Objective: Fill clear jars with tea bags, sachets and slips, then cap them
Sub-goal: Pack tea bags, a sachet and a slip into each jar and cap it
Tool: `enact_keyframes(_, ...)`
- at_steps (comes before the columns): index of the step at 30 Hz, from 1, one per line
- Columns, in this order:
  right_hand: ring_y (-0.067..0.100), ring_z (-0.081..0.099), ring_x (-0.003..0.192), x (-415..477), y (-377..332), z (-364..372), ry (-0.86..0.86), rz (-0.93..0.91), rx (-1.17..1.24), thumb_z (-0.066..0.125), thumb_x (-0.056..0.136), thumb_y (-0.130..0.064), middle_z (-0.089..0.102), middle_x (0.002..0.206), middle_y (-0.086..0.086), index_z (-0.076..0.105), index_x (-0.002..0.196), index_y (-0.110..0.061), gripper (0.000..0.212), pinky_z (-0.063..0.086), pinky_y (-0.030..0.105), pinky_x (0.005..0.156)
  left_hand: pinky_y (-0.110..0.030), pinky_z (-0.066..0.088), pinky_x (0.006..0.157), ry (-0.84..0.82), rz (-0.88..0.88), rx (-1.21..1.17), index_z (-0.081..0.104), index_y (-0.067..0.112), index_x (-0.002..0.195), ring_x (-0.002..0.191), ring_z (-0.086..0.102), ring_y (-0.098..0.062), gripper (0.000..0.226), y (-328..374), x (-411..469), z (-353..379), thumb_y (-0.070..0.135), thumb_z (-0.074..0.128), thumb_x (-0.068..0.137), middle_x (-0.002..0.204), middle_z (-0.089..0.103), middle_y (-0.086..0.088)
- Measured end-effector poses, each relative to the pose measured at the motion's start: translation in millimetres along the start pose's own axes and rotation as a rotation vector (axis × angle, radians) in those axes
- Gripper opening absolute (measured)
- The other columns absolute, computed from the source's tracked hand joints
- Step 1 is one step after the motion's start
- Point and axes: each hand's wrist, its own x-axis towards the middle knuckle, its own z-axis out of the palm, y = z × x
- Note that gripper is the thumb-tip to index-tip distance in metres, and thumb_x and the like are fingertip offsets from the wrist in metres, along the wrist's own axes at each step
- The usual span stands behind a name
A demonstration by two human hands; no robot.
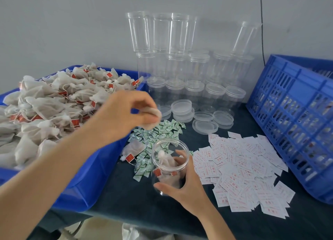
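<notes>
Right hand (187,184) is wrapped round the clear round plastic jar (169,167). Left hand (124,117), at its 11 o'clock, is pinching a white mesh tea bag (153,119).

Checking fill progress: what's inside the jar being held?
Inside the jar lie tea bags with red tags. Nothing else shows, though the right hand and the bags may hide something lower down.

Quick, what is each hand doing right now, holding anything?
Left hand: closed, pinching a tea bag.
Right hand: closed, grip round the clear jar.
</notes>
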Motion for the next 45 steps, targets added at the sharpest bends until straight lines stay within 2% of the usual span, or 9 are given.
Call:
enact_keyframes(4, 0.009, 0.061, 0.120, -1, -2, 0, -0.003, -0.001, 0.005, 0.093, 0.062, -0.050, 0.062, 0.128, -0.014, 0.038, 0.132, -0.050, 0.089, 0.049, 0.033, 0.104, -0.006, 0.048, 0.079, -0.165, -0.027, 0.018, 0.069, 0.026, 0.093, 0.085, 0.063, 0.007, 0.022, 6, 0, 31, 0.031, 0.077, 0.073, 0.087, 0.070, 0.016)
enact_keyframes(11, 0.005, 0.059, 0.121, -1, -4, -1, -0.015, -0.005, 0.005, 0.092, 0.060, -0.053, 0.057, 0.126, -0.026, 0.033, 0.134, -0.052, 0.095, 0.047, 0.020, 0.102, -0.016, 0.047, 0.069, 0.112, -0.290, 0.361, 0.066, 0.019, 0.090, 0.080, 0.060, -0.005, 0.023, -71, 5, -11, -0.003, 0.061, 0.087, 0.087, 0.064, 0.007)
enact_keyframes(13, -0.001, 0.056, 0.121, -1, -5, -2, -0.007, -0.004, 0.010, 0.092, 0.059, -0.054, 0.053, 0.123, -0.035, 0.034, 0.130, -0.057, 0.092, 0.044, 0.010, 0.096, -0.035, 0.053, 0.075, 0.003, -0.451, 0.537, 0.064, 0.017, 0.094, 0.083, 0.061, -0.018, 0.023, -106, -1, -23, -0.004, 0.058, 0.086, 0.093, 0.063, -0.001)
enact_keyframes(15, -0.002, 0.056, 0.121, -1, -5, -2, -0.007, 0.000, 0.020, 0.092, 0.059, -0.055, 0.052, 0.123, -0.037, 0.034, 0.129, -0.057, 0.091, 0.043, 0.008, 0.095, -0.032, 0.047, 0.072, -0.237, -0.547, 0.701, 0.060, 0.013, 0.092, 0.083, 0.057, -0.020, 0.010, -133, -9, -25, 0.004, 0.056, 0.090, 0.092, 0.063, -0.004)
enact_keyframes(17, 0.000, 0.056, 0.123, -1, -6, -2, -0.009, 0.000, 0.015, 0.092, 0.058, -0.057, 0.052, 0.124, -0.036, 0.033, 0.130, -0.058, 0.093, 0.044, 0.011, 0.098, -0.028, 0.038, 0.060, -0.404, -0.433, 0.838, 0.053, 0.012, 0.072, 0.068, 0.050, -0.020, 0.023, -145, -20, -26, 0.006, 0.050, 0.094, 0.069, 0.060, -0.004)
enact_keyframes(23, -0.003, 0.054, 0.122, -3, -7, -2, -0.002, -0.003, 0.009, 0.091, 0.057, -0.059, 0.052, 0.124, -0.037, 0.034, 0.130, -0.058, 0.092, 0.042, 0.007, 0.094, -0.035, 0.049, 0.076, -0.198, -0.492, 0.631, 0.054, 0.022, 0.074, 0.083, 0.058, -0.021, 0.023, -137, -20, -22, 0.005, 0.051, 0.090, 0.087, 0.061, -0.003)
enact_keyframes(32, -0.009, 0.050, 0.123, -2, -6, -3, -0.007, 0.003, 0.003, 0.089, 0.056, -0.063, 0.048, 0.124, -0.041, 0.031, 0.130, -0.061, 0.094, 0.040, 0.003, 0.094, -0.036, 0.048, 0.075, 0.003, -0.512, 0.575, 0.055, 0.025, 0.074, 0.083, 0.060, -0.024, 0.028, -130, -22, -32, 0.003, 0.071, 0.080, 0.093, 0.066, -0.009)
enact_keyframes(39, -0.008, 0.050, 0.123, -2, -4, -2, -0.010, 0.004, 0.012, 0.089, 0.056, -0.064, 0.048, 0.124, -0.041, 0.032, 0.131, -0.059, 0.095, 0.040, 0.003, 0.094, -0.027, 0.050, 0.068, 0.353, -0.137, 0.262, 0.059, 0.033, 0.073, 0.071, 0.060, -0.006, 0.016, -49, -5, -36, 0.035, 0.075, 0.074, 0.073, 0.065, 0.011)
enact_keyframes(45, -0.004, 0.054, 0.122, -3, -6, -2, -0.012, 0.014, 0.011, 0.090, 0.058, -0.060, 0.052, 0.126, -0.035, 0.031, 0.132, -0.059, 0.094, 0.042, 0.008, 0.095, -0.039, 0.062, 0.068, 0.116, -0.112, -0.237, 0.067, 0.022, 0.079, 0.072, 0.072, -0.015, 0.015, 7, -1, 17, 0.019, 0.080, 0.072, 0.076, 0.073, 0.003)
